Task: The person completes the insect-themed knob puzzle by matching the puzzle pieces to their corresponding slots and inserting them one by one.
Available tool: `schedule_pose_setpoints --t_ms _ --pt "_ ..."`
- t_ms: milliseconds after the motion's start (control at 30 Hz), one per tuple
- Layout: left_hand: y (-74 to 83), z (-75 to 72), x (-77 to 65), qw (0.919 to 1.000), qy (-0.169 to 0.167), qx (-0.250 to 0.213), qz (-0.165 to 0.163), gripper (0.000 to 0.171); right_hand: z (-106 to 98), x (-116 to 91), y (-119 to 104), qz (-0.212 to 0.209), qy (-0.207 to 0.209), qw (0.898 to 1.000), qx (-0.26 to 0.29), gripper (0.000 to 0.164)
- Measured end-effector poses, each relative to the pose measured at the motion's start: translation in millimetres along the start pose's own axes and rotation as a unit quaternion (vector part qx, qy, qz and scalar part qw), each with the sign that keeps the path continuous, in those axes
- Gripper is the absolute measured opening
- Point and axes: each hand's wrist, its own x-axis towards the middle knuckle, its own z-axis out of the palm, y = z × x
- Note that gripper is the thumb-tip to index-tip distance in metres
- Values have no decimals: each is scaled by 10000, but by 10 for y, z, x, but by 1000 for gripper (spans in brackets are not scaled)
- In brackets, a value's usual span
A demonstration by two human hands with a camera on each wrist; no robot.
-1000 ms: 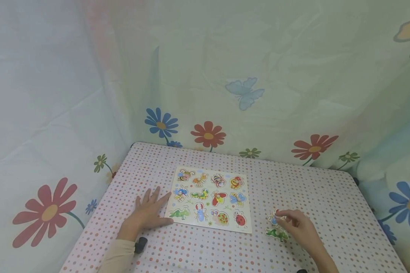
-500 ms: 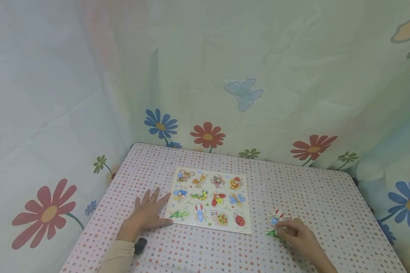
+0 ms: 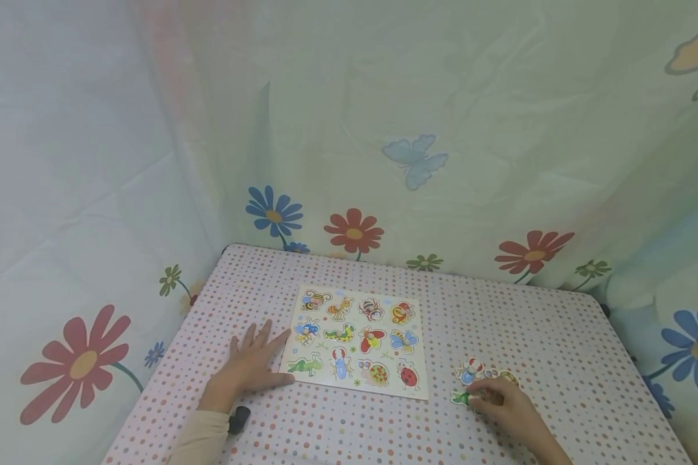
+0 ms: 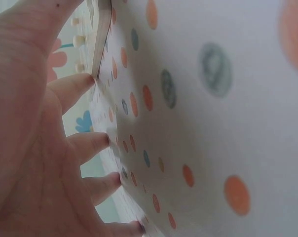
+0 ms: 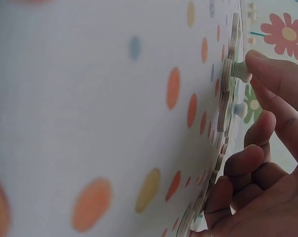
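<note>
My left hand (image 3: 250,368) lies with fingers spread on the tablecloth, index and thumb tips at the left edge of an insect puzzle board (image 3: 328,380). In the left wrist view, small knobs (image 4: 79,40) stand up from the board. Right of the board, my right hand (image 3: 506,403) pinches the knob (image 5: 242,71) of a green grasshopper puzzle piece (image 3: 459,397) between thumb and index finger; the hand hides part of the piece. Just beyond it lies a blue beetle piece with red horns (image 3: 471,370). Partly behind the hand is a yellowish piece (image 3: 508,376).
A dotted tablecloth (image 3: 558,349) covers the table, with fabric walls printed with flowers (image 3: 353,232) at the back and sides. Insect pictures fill the board in three rows. A black object (image 3: 240,420) sits at my left wrist.
My right hand has moved from the beetle piece down to the grasshopper piece, uncovering the beetle and the yellowish piece. The left hand and the board have stayed put.
</note>
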Motion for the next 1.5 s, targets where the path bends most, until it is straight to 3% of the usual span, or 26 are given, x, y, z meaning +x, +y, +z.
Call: schedule_pose_setpoints --t_ms 733,1133,1500 --pt "-11 4 -9 10000 -57 -42 -11 98 -5 -6 -66 195 48 9992 -335 24" --pt "-21 6 9 10000 -61 -31 -10 99 137 155 -357 -361 216 9990 -155 20" --pt "-42 34 31 10000 -36 -8 45 98 411 376 -718 -1049 -47 9941 273 14"
